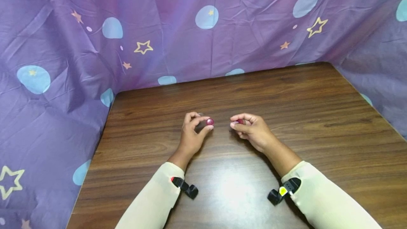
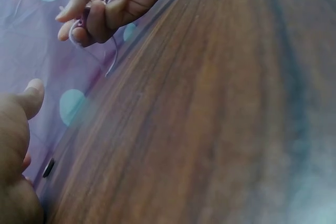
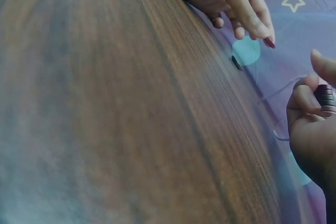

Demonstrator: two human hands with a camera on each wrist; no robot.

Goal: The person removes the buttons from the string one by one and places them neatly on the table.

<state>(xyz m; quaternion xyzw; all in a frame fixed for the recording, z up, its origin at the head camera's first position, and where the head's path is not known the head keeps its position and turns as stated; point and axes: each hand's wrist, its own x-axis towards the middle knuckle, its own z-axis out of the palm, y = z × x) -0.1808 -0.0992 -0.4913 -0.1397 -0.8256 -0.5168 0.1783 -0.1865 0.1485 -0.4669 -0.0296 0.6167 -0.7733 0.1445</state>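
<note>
Between left thumb and forefinger, my left hand [image 1: 192, 133] pinches a round dark red button [image 1: 210, 122] above the table. Its flat face shows in the head view, its thin edge [image 3: 269, 42] in the right wrist view. My right hand [image 1: 254, 130] is a short way to the right, fingers curled round a small stack of buttons [image 3: 325, 98] in dark red and darker tones. A thin pale string [image 2: 74, 35] loops out of the right fingers and hangs below them. Part of the stack is hidden by the fingers.
A small dark disc [image 3: 236, 62] lies on the brown wooden table [image 1: 152, 186], beyond the left hand. Purple curtains [image 1: 178, 27] with stars and blue spots stand along the table's back and sides. Each sleeve carries a black wrist camera [image 1: 190, 191].
</note>
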